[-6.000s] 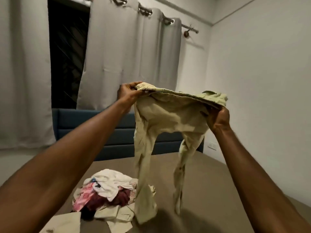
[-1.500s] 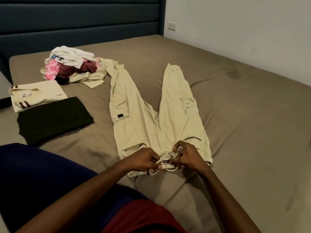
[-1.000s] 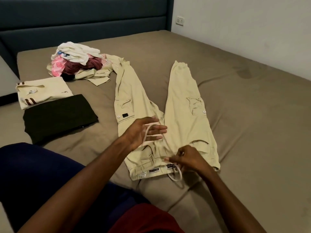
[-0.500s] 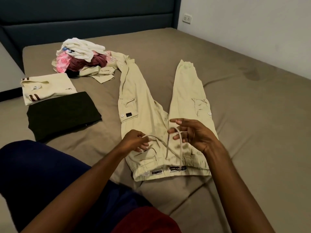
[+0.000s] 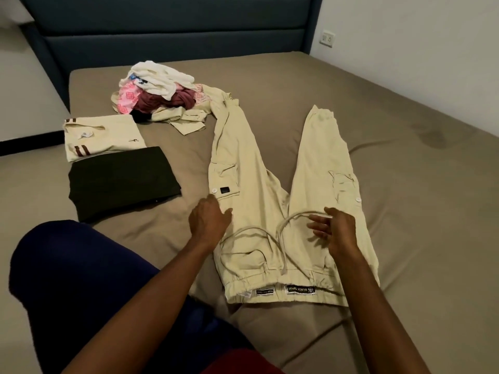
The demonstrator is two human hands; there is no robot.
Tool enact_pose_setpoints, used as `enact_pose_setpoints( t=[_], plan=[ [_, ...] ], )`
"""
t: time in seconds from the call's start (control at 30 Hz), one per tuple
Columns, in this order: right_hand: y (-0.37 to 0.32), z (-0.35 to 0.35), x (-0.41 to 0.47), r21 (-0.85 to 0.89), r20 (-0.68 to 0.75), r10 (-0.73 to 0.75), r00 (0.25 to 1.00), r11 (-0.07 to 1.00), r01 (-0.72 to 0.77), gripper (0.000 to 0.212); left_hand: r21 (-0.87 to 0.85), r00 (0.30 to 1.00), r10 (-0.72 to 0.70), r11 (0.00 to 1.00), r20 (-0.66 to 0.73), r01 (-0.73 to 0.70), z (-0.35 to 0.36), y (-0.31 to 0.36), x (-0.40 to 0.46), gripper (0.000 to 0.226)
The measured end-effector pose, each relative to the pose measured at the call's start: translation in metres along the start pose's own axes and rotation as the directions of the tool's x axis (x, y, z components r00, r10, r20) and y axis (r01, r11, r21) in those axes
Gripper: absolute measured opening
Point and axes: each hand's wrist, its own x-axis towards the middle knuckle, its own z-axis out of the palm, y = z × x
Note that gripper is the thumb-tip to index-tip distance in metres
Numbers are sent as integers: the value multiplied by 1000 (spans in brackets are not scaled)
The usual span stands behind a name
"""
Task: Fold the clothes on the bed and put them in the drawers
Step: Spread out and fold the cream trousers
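Beige cargo trousers lie flat on the brown bed, waistband towards me, legs spread apart. The drawstring lies looped over the trouser front. My left hand is at the left edge of the trousers, just below the cargo pocket, fingers relaxed and holding nothing. My right hand hovers over the right hip with fingers spread, its fingertips by the end of the cord. A folded cream shirt and a folded dark garment lie to the left. A heap of unfolded clothes sits farther back.
A dark blue padded headboard rises behind the bed. A white wall with a socket runs along the right. My knee in dark blue shorts rests on the near left of the mattress.
Both hands have let go of the drawstring, which now lies on the trouser front. My left hand moved left to the trouser edge; my right hand opened over the right hip.
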Motion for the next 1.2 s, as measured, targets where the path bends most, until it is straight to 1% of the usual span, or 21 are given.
enact_pose_setpoints(
  t=[0.07,0.1,0.13,0.17,0.2,0.27,0.33,0.4,0.47,0.53,0.57,0.63,0.7,0.77,0.8,0.87,0.93,1.0,1.1,1.17,1.2],
  plan=[
    [16,5,11,-107,-97,-135,986,986,125,55,101,987,-124,988,98,114,-1,-10,9,51],
    [21,8,14,-202,-148,-224,963,960,192,63,99,977,-155,985,144,142,1,-13,12,48],
    [24,13,16,-339,-177,-330,927,905,257,66,67,969,-168,985,181,158,4,-16,16,42],
    [27,16,19,-499,-164,-442,882,809,312,67,25,962,-183,983,202,182,7,-19,20,37],
    [29,21,19,-622,-109,-532,839,696,360,64,-4,955,-211,976,206,217,9,-21,23,33],
    [34,31,25,-767,38,-644,764,471,435,53,-8,938,-301,952,171,307,9,-23,29,29],
    [38,43,36,-848,161,-645,747,297,439,46,42,921,-372,928,113,369,3,-27,33,23],
    [45,46,47,-885,261,-602,754,161,436,43,66,911,-407,913,71,402,-2,-30,30,16],
    [52,49,59,-898,303,-589,750,88,432,41,62,904,-423,906,62,420,-4,-31,30,13],
    [56,51,61,-916,279,-606,745,64,396,38,68,912,-402,915,77,398,-3,-34,31,12],
    [58,54,62,-927,277,-619,735,30,375,37,77,919,-383,923,94,377,-1,-36,32,13],
    [60,57,64,-940,291,-658,695,-62,335,36,87,935,-334,942,123,325,1,-38,33,21],
    [61,63,67,-922,348,-705,618,-135,364,38,60,954,-280,959,108,275,2,-38,34,34],
    [62,72,74,-883,405,-719,565,-147,446,38,47,969,-232,972,82,228,4,-37,38,43],
    [62,77,78,-866,421,-704,572,-124,485,37,50,974,-211,977,76,208,5,-35,40,42],
    [62,85,85,-851,443,-658,609,-96,516,37,77,977,-199,978,70,194,9,-34,41,33],
    [58,88,97,-872,445,-626,640,-140,469,31,77,974,-220,973,53,216,11,-34,42,26],
    [47,91,107,-907,402,-593,698,-152,393,21,3,959,-282,959,39,282,12,-38,44,23],
    [32,95,110,-944,295,-537,790,-38,327,17,-60,930,-350,932,109,358,9,-47,50,18],
    [28,100,116,-936,287,-534,795,18,351,19,-62,929,-341,934,145,353,8,-49,53,15],
    [26,103,120,-919,302,-534,790,58,391,23,-77,934,-331,936,130,343,6,-47,54,13]
  ],
)
